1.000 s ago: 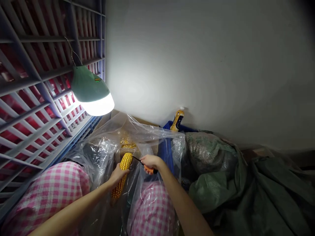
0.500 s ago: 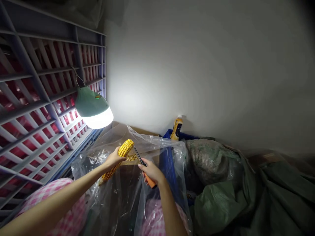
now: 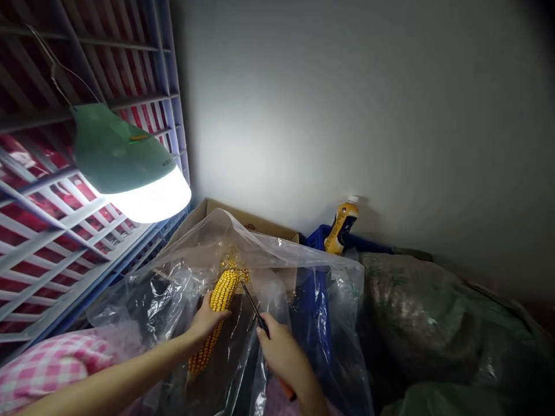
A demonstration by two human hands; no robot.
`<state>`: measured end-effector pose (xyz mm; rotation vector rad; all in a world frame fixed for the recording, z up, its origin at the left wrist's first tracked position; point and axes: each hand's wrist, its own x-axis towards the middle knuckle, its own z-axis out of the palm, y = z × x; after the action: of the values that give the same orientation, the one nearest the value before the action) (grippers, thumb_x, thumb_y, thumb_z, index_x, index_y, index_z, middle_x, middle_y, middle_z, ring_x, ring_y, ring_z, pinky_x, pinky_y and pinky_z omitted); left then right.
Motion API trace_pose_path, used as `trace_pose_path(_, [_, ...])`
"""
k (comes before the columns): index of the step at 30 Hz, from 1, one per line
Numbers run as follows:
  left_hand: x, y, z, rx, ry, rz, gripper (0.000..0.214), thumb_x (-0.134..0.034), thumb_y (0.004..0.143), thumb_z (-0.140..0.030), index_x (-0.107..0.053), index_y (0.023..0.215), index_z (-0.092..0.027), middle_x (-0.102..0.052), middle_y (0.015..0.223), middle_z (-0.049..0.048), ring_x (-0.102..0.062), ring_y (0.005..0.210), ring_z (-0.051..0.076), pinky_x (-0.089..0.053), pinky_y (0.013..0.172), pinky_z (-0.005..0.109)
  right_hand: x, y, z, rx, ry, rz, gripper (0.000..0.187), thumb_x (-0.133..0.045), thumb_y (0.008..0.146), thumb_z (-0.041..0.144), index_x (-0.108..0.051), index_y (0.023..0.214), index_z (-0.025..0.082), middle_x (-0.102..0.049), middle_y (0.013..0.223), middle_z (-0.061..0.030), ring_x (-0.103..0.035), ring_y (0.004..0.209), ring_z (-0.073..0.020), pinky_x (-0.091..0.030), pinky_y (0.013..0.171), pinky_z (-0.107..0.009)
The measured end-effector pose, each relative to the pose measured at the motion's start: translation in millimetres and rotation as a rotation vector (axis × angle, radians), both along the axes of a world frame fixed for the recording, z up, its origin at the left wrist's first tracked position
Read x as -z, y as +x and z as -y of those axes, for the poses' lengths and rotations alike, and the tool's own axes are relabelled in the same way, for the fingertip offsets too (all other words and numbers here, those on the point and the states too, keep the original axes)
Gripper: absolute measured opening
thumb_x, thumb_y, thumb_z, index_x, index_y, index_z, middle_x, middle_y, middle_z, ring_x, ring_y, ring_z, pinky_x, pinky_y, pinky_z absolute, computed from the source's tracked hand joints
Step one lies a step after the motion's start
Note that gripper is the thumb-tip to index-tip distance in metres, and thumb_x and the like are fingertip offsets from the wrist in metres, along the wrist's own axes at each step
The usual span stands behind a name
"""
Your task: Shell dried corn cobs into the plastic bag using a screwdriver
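Note:
My left hand (image 3: 207, 321) is wrapped round the middle of a yellow corn cob (image 3: 221, 296), which points up and away inside a clear plastic bag (image 3: 277, 271). My right hand (image 3: 281, 353) grips a tool (image 3: 255, 309) with a thin dark shaft and an orange handle; the shaft's tip sits at the right side of the cob near its top. Loose yellow kernels (image 3: 236, 268) lie in the bag just beyond the cob's tip.
A lit green lamp (image 3: 125, 164) hangs from a grey slatted rack (image 3: 52, 242) at the left. A cardboard box (image 3: 243, 216) stands behind the bag, a blue crate (image 3: 318, 237) with a yellow bottle (image 3: 341, 226) by the wall, and green sacks (image 3: 425, 323) at the right. My knee in pink check cloth (image 3: 47, 364) shows lower left.
The view has shifted; the lamp looks closer. My left hand lowered the cob back into the bag, and the tool's shaft now lies against the cob's upper right side.

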<state>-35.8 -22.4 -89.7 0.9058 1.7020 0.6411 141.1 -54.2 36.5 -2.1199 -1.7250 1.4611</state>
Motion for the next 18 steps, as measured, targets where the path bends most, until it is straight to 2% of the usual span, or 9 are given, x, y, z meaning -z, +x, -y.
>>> trace_pose_path(2, [5.2,1,5,-0.016,0.013,0.014,0.071,-0.065,0.06,-0.023,-0.036,0.124,-0.016,-0.059,0.111,0.0114,-0.058,0.1,0.026,-0.043,0.083,0.032,-0.7,-3,4,-0.068,-0.022,0.049,0.046,-0.039,0.085,0.025,-0.041,0.131,0.026,-0.061,0.109,-0.0137,-0.057,0.101,-0.0289,-0.042,0.081,-0.039])
trace_pose_path(5, [13.9,4,14,-0.041,0.04,0.101,0.079,-0.065,0.06,-0.025,-0.029,0.131,-0.018,-0.053,0.123,0.0119,-0.054,0.108,0.025,-0.041,0.088,0.031,0.3,-8,4,-0.095,-0.069,0.078,0.052,-0.038,0.086,0.023,-0.033,0.137,0.03,-0.061,0.111,-0.0129,-0.057,0.104,-0.0295,-0.041,0.083,-0.04])
trace_pose_path(8, [23.5,6,20,-0.05,0.081,0.134,0.086,-0.065,0.06,-0.026,-0.024,0.135,-0.019,-0.046,0.132,0.0124,-0.047,0.117,0.025,-0.036,0.096,0.033,2.3,-10,0,-0.055,-0.06,0.069,0.05,-0.038,0.086,0.024,-0.035,0.136,0.029,-0.059,0.117,-0.0116,-0.056,0.106,-0.0267,-0.041,0.086,-0.036])
trace_pose_path(11, [29.0,6,21,-0.049,0.098,0.14,0.086,-0.063,0.063,-0.029,-0.021,0.137,-0.019,-0.044,0.133,0.0129,-0.046,0.118,0.026,-0.036,0.097,0.035,1.8,-11,-3,-0.029,-0.032,0.052,0.048,-0.041,0.085,0.024,-0.041,0.132,0.031,-0.059,0.118,-0.0095,-0.057,0.106,-0.0247,-0.043,0.086,-0.034])
trace_pose_path(14, [26.6,9,18,-0.069,0.083,0.144,0.084,-0.063,0.064,-0.032,-0.023,0.137,-0.017,-0.047,0.129,0.014,-0.049,0.115,0.027,-0.038,0.095,0.036,-0.1,-12,-6,-0.019,-0.02,0.051,0.046,-0.043,0.084,0.023,-0.045,0.13,0.031,-0.061,0.115,-0.0089,-0.058,0.104,-0.0239,-0.043,0.085,-0.033])
trace_pose_path(18, [14.1,16,13,-0.137,0.066,0.203,0.083,-0.063,0.064,-0.034,-0.024,0.135,-0.015,-0.05,0.125,0.0145,-0.051,0.112,0.026,-0.041,0.093,0.035,-2.4,-15,-12,0.01,-0.029,0.045,0.045,-0.044,0.084,0.024,-0.046,0.129,0.031,-0.06,0.117,-0.0083,-0.057,0.106,-0.0233,-0.042,0.087,-0.032])
